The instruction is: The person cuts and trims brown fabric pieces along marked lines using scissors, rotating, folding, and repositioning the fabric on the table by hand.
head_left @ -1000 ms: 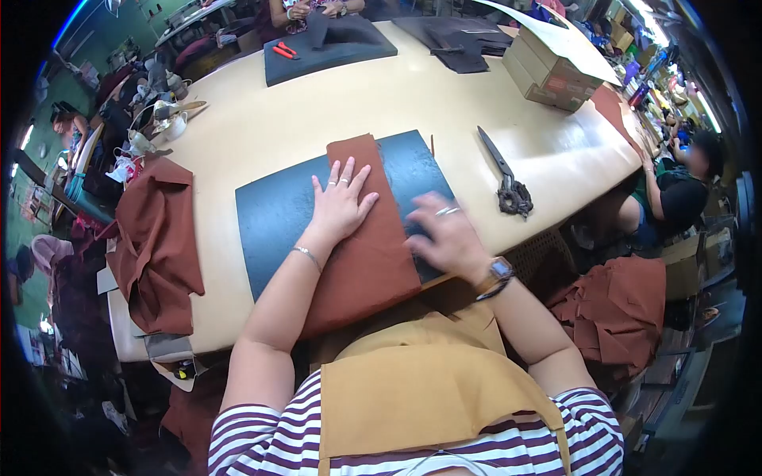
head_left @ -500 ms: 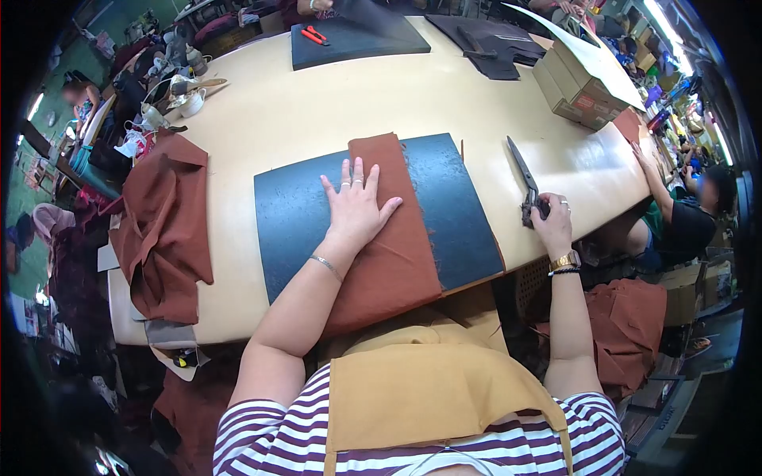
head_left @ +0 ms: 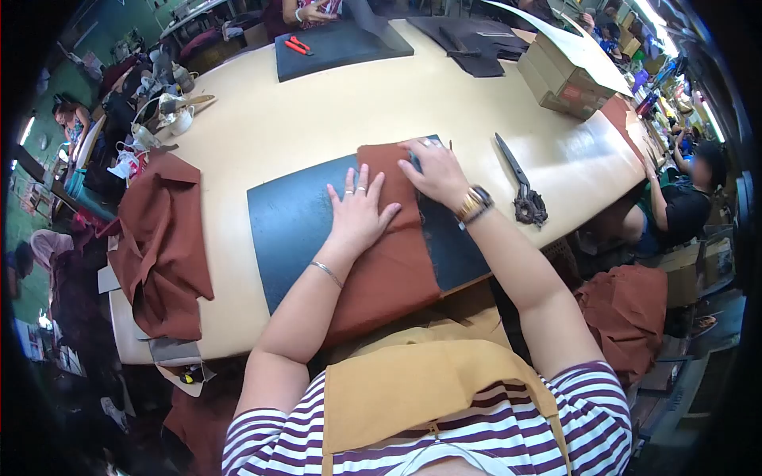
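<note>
A folded strip of rust-brown cloth point(head_left: 385, 274) lies across a dark board point(head_left: 286, 230) on the table, its right edge frayed. My left hand point(head_left: 359, 213) rests flat on the cloth's left side, fingers spread. At the far right corner of the cloth is my right hand point(head_left: 438, 173), palm down, thumb on the cloth and apart from the fingers. Its fingers lie at the far edge; their tips are partly hidden. To the right, a pair of dark scissors point(head_left: 520, 182) with wrapped handles lies on the table, touched by neither hand.
More rust-brown cloth point(head_left: 163, 246) is heaped at the left, and another pile point(head_left: 623, 317) sits low at the right. Across the table are a second dark board point(head_left: 341, 51), red-handled pliers point(head_left: 298, 46), dark pieces and a cardboard box point(head_left: 563, 79). Other people work around.
My right hand has let go of the scissors and moved left onto the cloth's far corner. The scissors stay on the table. My left hand remains flat on the cloth.
</note>
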Demonstrator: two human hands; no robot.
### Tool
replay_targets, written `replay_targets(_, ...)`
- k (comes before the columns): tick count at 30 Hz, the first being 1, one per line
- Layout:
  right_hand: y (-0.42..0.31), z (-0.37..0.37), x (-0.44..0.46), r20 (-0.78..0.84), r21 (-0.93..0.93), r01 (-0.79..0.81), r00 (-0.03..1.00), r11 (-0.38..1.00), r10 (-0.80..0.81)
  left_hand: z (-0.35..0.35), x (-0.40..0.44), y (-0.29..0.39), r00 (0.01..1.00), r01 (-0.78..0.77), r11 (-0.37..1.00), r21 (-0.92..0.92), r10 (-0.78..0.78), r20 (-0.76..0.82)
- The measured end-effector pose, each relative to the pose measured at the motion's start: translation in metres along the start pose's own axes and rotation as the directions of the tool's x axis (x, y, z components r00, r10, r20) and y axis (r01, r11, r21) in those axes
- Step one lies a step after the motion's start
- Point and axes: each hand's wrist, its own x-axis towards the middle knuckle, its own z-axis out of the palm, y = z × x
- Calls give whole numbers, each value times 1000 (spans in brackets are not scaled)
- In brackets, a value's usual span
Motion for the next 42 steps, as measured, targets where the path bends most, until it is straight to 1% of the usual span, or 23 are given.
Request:
replay_targets(3, 8, 27, 38, 140, -62, -93, 985, 994, 101, 1, 0, -1, 999, -33, 999, -7, 33, -10)
replay_targets(5, 13, 25, 57, 329, -32, -86, 940, 996, 92, 0, 1, -3, 999, -43, 999, -14, 43, -15)
replay_targets(6, 14, 22, 62, 425, -21, -84, 901, 996, 85, 0, 1, -4, 999, -46, 998, -31, 45, -26)
replay_targets(9, 16, 17, 62, 396, 119, 34, 915, 992, -79, 0, 2, -7, 999, -45, 997, -55, 45, 4)
replay_targets(10, 15, 18, 57, 365, 148, 55, 925, 988, -106, -1, 1, -6, 1000, -27, 997, -71, 27, 4)
replay_targets(12, 12, 14, 49, 349, 267, -37, 935, 963, -61, -6, 2, -5, 1000, 4, 995, -98, -3, 9)
replay_targets(14, 9, 7, 45, 332, 399, -109, 943, 911, -32, -4, 3, -6, 995, 22, 964, -264, -47, -89)
replay_targets(16, 10, 0, 46, 301, 490, -131, 953, 862, -25, -8, 7, -7, 974, 25, 911, -412, -115, -194)
replay_targets(17, 9, -4, 48, 284, 532, -140, 958, 835, -20, -4, 14, -10, 970, -60, 719, -693, -121, -210)
replay_targets(18, 3, -13, 51, 338, 600, -236, 941, 765, 25, 5, 22, -14, 965, -147, 439, -886, -133, -225)
replay_targets(19, -1, -21, 53, 353, 616, -259, 935, 744, 34, 3, 26, -14, 960, -224, 106, -969, -148, -238)
replay_targets(20, -4, -28, 56, 366, 630, -281, 930, 724, 42, 2, 24, -13, 975, -101, -24, -995, -203, -94)
replay_targets(21, -5, -32, 57, 379, 644, -303, 924, 702, 51, 2, 25, -16, 985, -54, -79, -995, -166, -41)
replay_targets(23, -4, -34, 59, 346, 636, -275, 937, 721, 53, 2, 30, -24, 995, 47, -179, -983, -81, 63)
replay_targets(24, -6, -36, 59, 331, 634, -269, 942, 725, 60, -4, 27, -20, 991, 35, -178, -983, -117, 56)
replay_targets(27, -3, -34, 59, 332, 623, -287, 939, 727, 87, -2, 27, -20, 996, 13, -174, -985, -85, 28)
replay_targets(30, 1, -29, 58, 329, 636, -300, 939, 711, 102, -2, 26, -18, 996, -13, -165, -986, -93, 2)
replay_targets(34, 2, -23, 58, 264, 671, -248, 961, 699, 88, 0, 28, -20, 999, -39, -107, -994, -23, -36)
replay_targets(36, 4, -23, 58, 290, 634, -275, 951, 723, 108, -4, 27, -19, 1000, -31, -93, -995, -9, -30)
replay_targets(37, 4, -24, 58, 303, 614, -289, 946, 735, 120, -3, 26, -19, 999, -34, -112, -993, -13, -33)
replay_targets(39, 6, -21, 59, 275, 623, -265, 955, 736, 111, -4, 26, -18, 999, -41, -150, -988, -19, -39)
replay_targets(41, 7, -21, 59, 259, 621, -252, 960, 742, 109, -10, 22, -13, 990, -137, -95, -986, -52, -133)
replay_targets(42, 3, -25, 58, 258, 617, -253, 960, 745, 112, -11, 20, -12, 978, -201, -6, -980, -59, -200)
